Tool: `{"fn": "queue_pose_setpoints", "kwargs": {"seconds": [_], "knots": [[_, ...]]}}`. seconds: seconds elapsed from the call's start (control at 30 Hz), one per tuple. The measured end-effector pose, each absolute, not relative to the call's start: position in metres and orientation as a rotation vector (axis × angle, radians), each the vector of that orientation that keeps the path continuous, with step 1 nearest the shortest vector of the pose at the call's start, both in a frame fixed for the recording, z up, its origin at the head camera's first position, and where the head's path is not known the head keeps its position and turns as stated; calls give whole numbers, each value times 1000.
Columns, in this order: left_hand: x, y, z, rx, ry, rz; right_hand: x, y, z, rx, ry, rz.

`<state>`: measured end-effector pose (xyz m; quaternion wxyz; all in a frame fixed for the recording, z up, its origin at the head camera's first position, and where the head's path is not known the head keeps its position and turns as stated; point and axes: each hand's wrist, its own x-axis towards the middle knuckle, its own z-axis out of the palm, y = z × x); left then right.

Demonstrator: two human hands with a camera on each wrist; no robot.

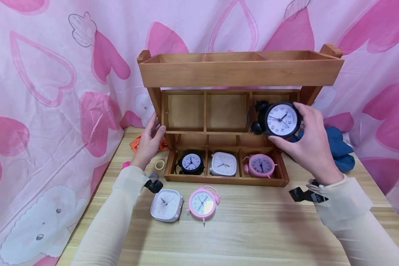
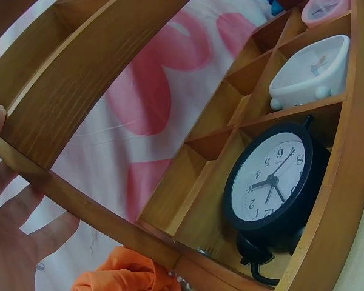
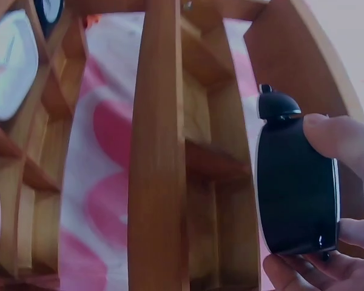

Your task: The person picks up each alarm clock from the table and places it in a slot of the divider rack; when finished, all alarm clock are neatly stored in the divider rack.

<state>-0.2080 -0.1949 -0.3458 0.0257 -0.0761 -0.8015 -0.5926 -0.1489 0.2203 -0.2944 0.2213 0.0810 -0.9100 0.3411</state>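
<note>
In the head view my right hand point(image 1: 314, 142) holds a black twin-bell alarm clock point(image 1: 282, 119), tipped sideways, before the right middle-tier compartment of a wooden shelf point(image 1: 241, 74). Its thumb and fingers grip opposite edges of the case, whose dark back point(image 3: 296, 185) shows in the right wrist view. My left hand point(image 1: 147, 144) rests against the shelf's left side, fingers spread along the side rail and thumb at its front. In the bottom tier stand another black alarm clock point(image 1: 191, 163), a white square clock point(image 1: 224, 164) and a pink alarm clock point(image 1: 261, 165).
A white square clock point(image 1: 166, 205) and a pink twin-bell clock point(image 1: 203, 203) lie on the wooden table point(image 1: 252, 225) in front. Orange cloth point(image 1: 136, 143) and a yellow ring point(image 1: 159, 165) are at left, blue cloth point(image 1: 340, 149) at right. A heart-patterned curtain point(image 1: 199, 22) hangs behind.
</note>
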Motion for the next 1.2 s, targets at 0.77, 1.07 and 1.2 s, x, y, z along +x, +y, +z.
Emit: {"fn": "queue_pose_setpoints", "kwargs": {"seconds": [0.77,1.07,1.2], "knots": [[-206,-194,-345,-220,-2497,-1808,-182,218,-330,14,-2455,821],[-207,-194,-345,-239,-2475,-1822,-181,219,-334,140,-2567,709],[-207,-193,-345,-231,-2481,-1822,-173,219,-333,172,-2594,731]]}}
